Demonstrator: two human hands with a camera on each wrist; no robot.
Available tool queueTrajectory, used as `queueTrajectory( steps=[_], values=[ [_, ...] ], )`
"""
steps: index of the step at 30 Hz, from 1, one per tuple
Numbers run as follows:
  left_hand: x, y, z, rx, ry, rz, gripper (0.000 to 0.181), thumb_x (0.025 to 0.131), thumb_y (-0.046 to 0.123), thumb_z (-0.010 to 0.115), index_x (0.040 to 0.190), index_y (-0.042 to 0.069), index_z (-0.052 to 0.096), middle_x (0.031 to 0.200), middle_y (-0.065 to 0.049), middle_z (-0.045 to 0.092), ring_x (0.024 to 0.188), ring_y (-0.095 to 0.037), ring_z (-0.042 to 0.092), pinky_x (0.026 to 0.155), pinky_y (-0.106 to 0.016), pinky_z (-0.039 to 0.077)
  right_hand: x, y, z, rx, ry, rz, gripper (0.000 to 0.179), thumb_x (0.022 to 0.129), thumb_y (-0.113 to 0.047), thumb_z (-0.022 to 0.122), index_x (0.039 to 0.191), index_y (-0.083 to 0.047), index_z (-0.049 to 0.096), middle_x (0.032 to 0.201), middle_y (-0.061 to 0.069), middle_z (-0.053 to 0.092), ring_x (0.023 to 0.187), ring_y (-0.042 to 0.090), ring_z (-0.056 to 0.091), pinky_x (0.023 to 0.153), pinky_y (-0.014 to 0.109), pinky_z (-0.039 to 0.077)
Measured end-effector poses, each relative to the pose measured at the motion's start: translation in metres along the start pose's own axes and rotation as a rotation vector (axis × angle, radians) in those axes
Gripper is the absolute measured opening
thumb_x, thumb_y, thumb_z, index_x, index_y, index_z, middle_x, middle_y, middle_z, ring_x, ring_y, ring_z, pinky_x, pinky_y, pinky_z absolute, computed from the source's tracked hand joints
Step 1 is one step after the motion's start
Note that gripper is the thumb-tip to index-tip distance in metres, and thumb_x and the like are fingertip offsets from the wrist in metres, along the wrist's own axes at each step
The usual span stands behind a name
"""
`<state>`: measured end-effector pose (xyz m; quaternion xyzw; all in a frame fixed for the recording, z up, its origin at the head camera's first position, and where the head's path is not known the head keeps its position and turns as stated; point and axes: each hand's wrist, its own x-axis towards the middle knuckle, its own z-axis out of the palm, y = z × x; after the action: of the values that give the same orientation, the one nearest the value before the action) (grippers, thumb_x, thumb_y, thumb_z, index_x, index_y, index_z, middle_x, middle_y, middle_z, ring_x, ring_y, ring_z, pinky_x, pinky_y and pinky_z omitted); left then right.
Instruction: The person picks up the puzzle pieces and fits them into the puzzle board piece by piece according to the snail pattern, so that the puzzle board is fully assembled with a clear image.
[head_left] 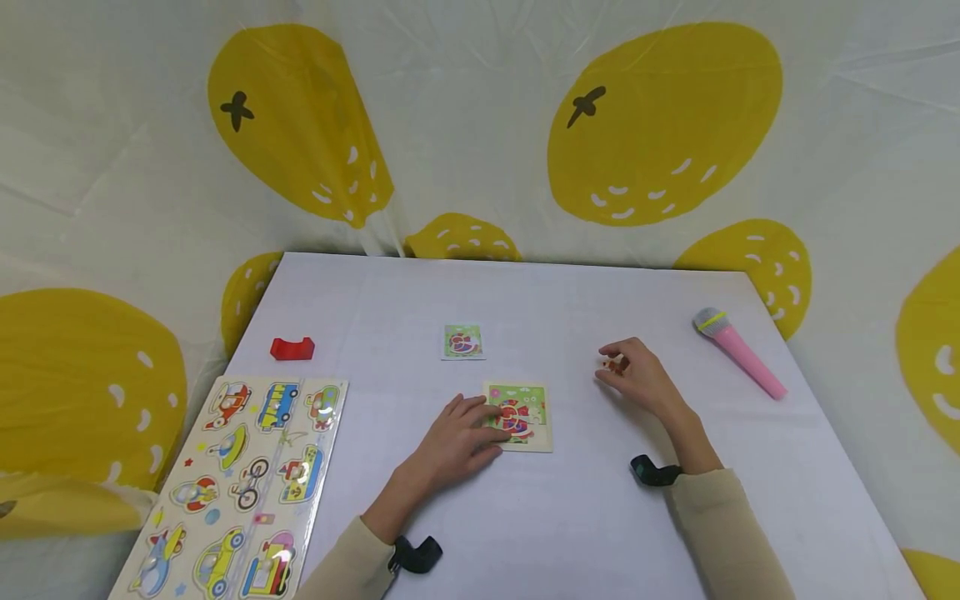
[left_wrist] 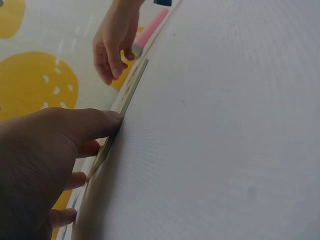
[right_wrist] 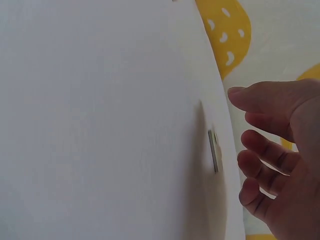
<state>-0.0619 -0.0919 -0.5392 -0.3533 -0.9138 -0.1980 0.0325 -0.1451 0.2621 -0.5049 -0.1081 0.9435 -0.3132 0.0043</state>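
My left hand (head_left: 465,433) rests at the left side of a small square puzzle board (head_left: 538,443), its fingertips over the red and purple picture. In the left wrist view, the thumb lies along the edge of that board (left_wrist: 134,91). Out to the right, my right hand (head_left: 637,379) hovers with fingers loosely bent over a small brown-and-white puzzle piece (head_left: 611,365). The right wrist view shows that thin piece (right_wrist: 214,152) flat on the table, apart from the fingertips (right_wrist: 248,161). Behind the board lies a small picture card (head_left: 463,342) with a similar design.
A large wooden vehicle peg puzzle (head_left: 255,450) covers the table's left side. Beyond it sits a red notched block (head_left: 292,349). A pink toy microphone (head_left: 742,354) lies at the far right. A curtain with yellow fruit prints (head_left: 480,125) hangs behind the white table (head_left: 570,533).
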Motion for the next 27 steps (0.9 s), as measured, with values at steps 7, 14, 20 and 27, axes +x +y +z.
queueTrajectory(
  steps=[7, 14, 20, 27],
  values=[
    [0.000, 0.000, 0.001, 0.004, 0.011, 0.004, 0.024, 0.096, 0.035, 0.066, 0.118, 0.033, 0.075, 0.141, 0.005, 0.059, 0.140, -0.025, 0.046, 0.121, -0.056, 0.031, 0.000, 0.012, -0.007, -0.015, -0.050, 0.055, 0.044, 0.089, -0.017, 0.073, 0.127, 0.002, 0.062, 0.117, 0.021, 0.055, 0.097, 0.030, 0.054, 0.077, 0.033, 0.045],
    [0.000, 0.000, 0.001, 0.005, 0.012, 0.001, 0.024, 0.095, 0.034, 0.067, 0.118, 0.033, 0.075, 0.141, 0.005, 0.059, 0.140, -0.024, 0.046, 0.121, -0.056, 0.031, 0.001, 0.018, -0.007, -0.030, -0.062, 0.035, 0.044, 0.089, -0.015, 0.074, 0.127, 0.003, 0.063, 0.113, 0.020, 0.058, 0.091, 0.027, 0.055, 0.075, 0.030, 0.045],
    [0.000, 0.000, 0.000, 0.005, 0.007, -0.003, 0.024, 0.096, 0.035, 0.066, 0.118, 0.033, 0.074, 0.141, 0.005, 0.059, 0.141, -0.024, 0.046, 0.121, -0.056, 0.031, 0.003, 0.018, -0.007, -0.040, -0.082, 0.012, 0.043, 0.089, -0.013, 0.073, 0.127, 0.004, 0.063, 0.110, 0.021, 0.059, 0.089, 0.026, 0.056, 0.074, 0.030, 0.045],
    [-0.001, 0.000, 0.000, 0.002, 0.006, -0.004, 0.024, 0.096, 0.035, 0.066, 0.118, 0.033, 0.074, 0.141, 0.005, 0.059, 0.141, -0.024, 0.045, 0.121, -0.055, 0.030, 0.005, 0.020, -0.004, -0.044, -0.114, 0.028, 0.040, 0.091, -0.012, 0.071, 0.127, 0.005, 0.063, 0.111, 0.023, 0.058, 0.092, 0.028, 0.056, 0.078, 0.033, 0.046]
  ],
)
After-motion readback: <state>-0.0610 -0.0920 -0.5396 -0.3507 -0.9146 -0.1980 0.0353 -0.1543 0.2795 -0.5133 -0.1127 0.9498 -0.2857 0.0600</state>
